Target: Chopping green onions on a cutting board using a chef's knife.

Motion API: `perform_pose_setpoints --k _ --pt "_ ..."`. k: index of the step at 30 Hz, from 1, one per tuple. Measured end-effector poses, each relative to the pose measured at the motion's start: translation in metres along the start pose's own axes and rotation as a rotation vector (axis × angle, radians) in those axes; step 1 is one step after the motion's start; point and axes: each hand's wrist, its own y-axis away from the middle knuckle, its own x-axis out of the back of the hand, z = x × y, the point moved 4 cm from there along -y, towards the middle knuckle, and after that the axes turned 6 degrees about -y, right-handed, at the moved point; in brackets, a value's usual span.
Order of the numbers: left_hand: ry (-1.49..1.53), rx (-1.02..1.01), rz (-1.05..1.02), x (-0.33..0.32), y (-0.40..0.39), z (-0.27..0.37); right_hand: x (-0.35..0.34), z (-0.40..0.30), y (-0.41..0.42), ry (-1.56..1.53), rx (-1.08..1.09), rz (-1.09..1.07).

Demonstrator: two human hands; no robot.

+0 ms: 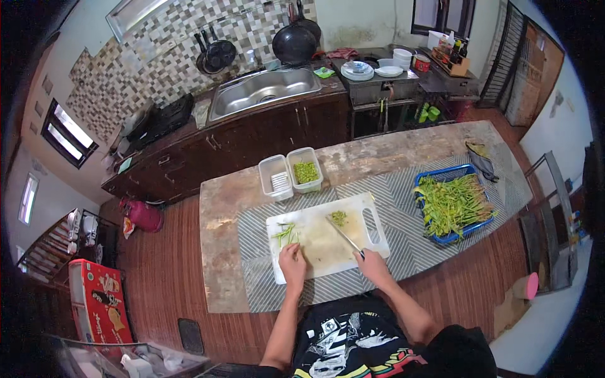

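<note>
A white plastic cutting board lies on the patterned table mat. My right hand grips a kitchen knife by its handle; the blade slants up and left across the board, its tip beside a small pile of chopped green pieces. My left hand is at the board's left part, just below several cut green stalks; its fingers are curled, and whether they pinch anything cannot be made out. Long green stalks with leaves fill a blue plastic basket to the right.
Behind the board stand a clear plastic container and another holding chopped greens. A dark cloth item lies beyond the basket. Across the floor are a steel sink and a counter with stacked plates.
</note>
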Motion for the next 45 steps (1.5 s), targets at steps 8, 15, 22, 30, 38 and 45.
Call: perform_pose_setpoints --k 8,15,22,30,38,45 --pt "-0.232 -0.091 -0.041 -0.007 -0.006 0.011 -0.017 -0.012 0.012 -0.042 -0.053 -0.093" --pt "-0.463 -0.042 -0.041 -0.021 -0.019 0.006 -0.004 -0.019 0.028 -0.036 -0.03 -0.027" --pt "-0.438 -0.114 -0.215 -0.018 0.001 0.005 -0.023 0.006 0.047 -0.093 -0.004 -0.033" --pt "-0.511 -0.102 0.059 -0.002 -0.023 -0.01 -0.018 0.0 0.045 -0.083 -0.104 -0.085" --pt "-0.305 0.136 -0.016 -0.004 -0.034 -0.033 -0.013 -0.012 0.042 -0.062 -0.103 -0.082" --pt "-0.323 0.042 0.036 0.001 -0.033 -0.03 -0.017 -0.006 0.046 -0.056 -0.056 -0.061"
